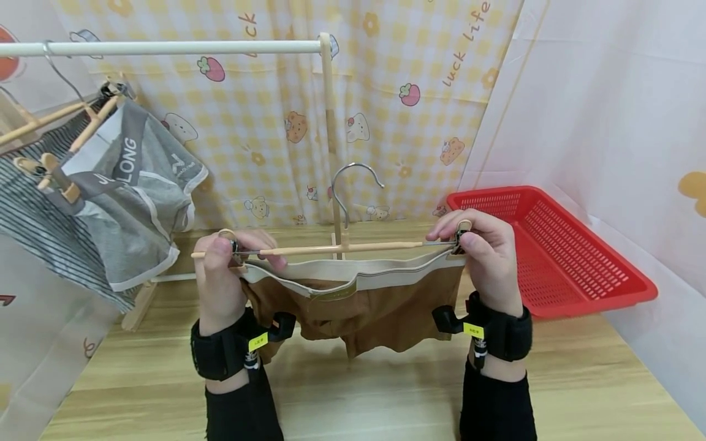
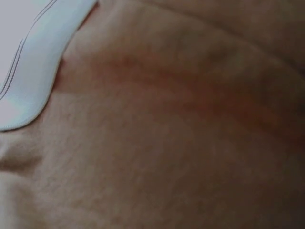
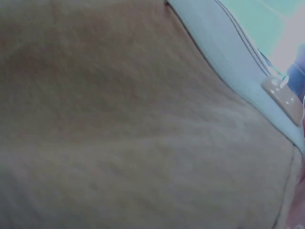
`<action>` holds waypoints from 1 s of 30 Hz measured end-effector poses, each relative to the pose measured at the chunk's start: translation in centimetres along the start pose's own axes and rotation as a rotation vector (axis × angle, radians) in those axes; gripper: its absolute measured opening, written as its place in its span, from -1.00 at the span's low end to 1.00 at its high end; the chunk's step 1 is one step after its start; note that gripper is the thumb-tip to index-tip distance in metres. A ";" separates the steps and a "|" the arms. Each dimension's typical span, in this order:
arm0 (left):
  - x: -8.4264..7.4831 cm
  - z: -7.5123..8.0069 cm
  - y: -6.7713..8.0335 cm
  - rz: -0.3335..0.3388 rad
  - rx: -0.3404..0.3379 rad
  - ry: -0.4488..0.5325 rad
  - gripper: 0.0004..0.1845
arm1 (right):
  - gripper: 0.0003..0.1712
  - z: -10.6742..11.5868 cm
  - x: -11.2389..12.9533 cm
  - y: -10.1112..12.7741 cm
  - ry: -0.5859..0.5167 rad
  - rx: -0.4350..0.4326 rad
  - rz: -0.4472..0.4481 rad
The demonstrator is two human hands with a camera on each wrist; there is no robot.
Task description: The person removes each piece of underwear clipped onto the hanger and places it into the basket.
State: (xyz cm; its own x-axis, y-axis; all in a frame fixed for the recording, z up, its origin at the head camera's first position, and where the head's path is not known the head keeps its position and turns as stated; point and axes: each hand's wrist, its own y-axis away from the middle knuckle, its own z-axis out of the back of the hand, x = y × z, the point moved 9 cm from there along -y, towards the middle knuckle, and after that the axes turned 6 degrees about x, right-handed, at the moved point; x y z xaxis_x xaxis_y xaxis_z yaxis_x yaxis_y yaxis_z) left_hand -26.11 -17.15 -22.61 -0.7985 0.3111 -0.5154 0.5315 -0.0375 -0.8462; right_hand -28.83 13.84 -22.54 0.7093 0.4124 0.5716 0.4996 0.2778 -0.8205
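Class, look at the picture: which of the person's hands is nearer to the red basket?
Right. The right hand pinches the hanger clip just beside the red basket; the left hand grips the far clip, across the brown underwear.

Both wrist views fill with blurred brown briefs (image 2: 181,143), nothing else readable. The striped garment (image 1: 33,208) runs off the left edge, and the left clip (image 1: 234,248) hides under fingers.
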 end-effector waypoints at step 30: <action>0.0 -0.3 -0.1 -0.025 -0.001 0.009 -0.43 | -0.70 0.7 0.4 0.2 0.056 -0.068 0.033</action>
State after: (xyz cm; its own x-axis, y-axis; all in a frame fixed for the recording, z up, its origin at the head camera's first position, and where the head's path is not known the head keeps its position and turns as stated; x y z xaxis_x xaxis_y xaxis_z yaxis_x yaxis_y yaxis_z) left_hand -26.08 -16.82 -22.48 -0.8089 0.3200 -0.4932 0.5120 -0.0289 -0.8585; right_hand -28.79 14.68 -22.49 0.7517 0.3705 0.5456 0.5068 0.2049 -0.8374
